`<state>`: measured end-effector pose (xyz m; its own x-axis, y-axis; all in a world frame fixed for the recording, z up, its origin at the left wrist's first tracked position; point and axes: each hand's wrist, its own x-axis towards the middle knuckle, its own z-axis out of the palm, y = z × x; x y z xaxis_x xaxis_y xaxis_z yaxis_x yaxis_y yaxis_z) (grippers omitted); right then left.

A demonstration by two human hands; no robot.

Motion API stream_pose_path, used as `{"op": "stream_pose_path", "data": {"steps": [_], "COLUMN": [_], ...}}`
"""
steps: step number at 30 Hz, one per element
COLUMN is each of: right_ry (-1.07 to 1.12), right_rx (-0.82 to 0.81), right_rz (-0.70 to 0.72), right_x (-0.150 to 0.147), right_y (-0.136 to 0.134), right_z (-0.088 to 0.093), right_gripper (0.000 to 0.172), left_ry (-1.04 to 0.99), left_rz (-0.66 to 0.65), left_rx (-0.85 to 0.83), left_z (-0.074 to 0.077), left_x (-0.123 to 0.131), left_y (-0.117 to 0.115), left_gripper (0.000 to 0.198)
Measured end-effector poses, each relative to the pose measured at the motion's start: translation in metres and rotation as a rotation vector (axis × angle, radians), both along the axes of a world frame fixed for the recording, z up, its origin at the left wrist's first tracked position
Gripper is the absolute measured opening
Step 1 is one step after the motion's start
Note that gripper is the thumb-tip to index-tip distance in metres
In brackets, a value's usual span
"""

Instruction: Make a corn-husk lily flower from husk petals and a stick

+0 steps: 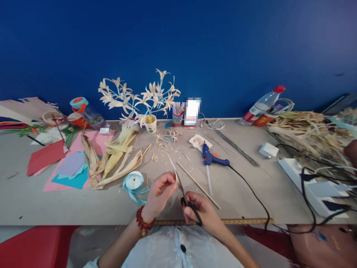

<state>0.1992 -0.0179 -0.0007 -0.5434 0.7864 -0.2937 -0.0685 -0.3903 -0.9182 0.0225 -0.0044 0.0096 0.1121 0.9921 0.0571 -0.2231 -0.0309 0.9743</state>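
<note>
My left hand [163,190], with a red bead bracelet at the wrist, pinches a thin pale strip [171,162] that looks like corn husk. In my right hand [198,207] is a pair of black-handled scissors [181,186], its blades pointing up beside the strip at my left fingertips. Whether the blades touch the strip I cannot tell. A roll of light blue ribbon [134,181] lies left of my left hand. Beyond my right hand are a thin wooden stick [198,184] and a blue glue gun [212,158].
Corn husks [119,156] and coloured paper [72,175] lie at the left. Husk flowers on blue stems stand in a paper cup [150,125]. A white power strip [309,190] with black cables, a tilted bottle [260,106] and wires [237,147] are at the right.
</note>
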Motion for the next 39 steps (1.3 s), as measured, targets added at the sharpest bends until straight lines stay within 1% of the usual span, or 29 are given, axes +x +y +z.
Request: {"op": "stream_pose_path", "data": {"steps": [6, 14, 27, 39], "right_ry": [0.001, -0.039, -0.085, -0.086], "right_rx": [-0.017, -0.043, -0.02, -0.006], "right_rz": [-0.009, -0.028, -0.01, 0.003], "right_x": [-0.0005, -0.0015, 0.0022, 0.004], "right_y": [-0.0012, 0.0007, 0.0028, 0.0044], "right_z": [-0.002, 0.0006, -0.0046, -0.0052], "right_gripper": [0.055, 0.059, 0.059, 0.056], "left_ry": [0.003, 0.009, -0.03, -0.022], "left_rz": [-0.012, -0.007, -0.033, -0.065], "left_rx": [0.018, 0.027, 0.003, -0.015], "left_z": [0.001, 0.0006, 0.0049, 0.0059], "left_x": [-0.0008, -0.0015, -0.0042, -0.0059], "left_y": [0.0007, 0.0013, 0.0025, 0.0033], "left_gripper": [0.015, 0.015, 0.014, 0.014]}}
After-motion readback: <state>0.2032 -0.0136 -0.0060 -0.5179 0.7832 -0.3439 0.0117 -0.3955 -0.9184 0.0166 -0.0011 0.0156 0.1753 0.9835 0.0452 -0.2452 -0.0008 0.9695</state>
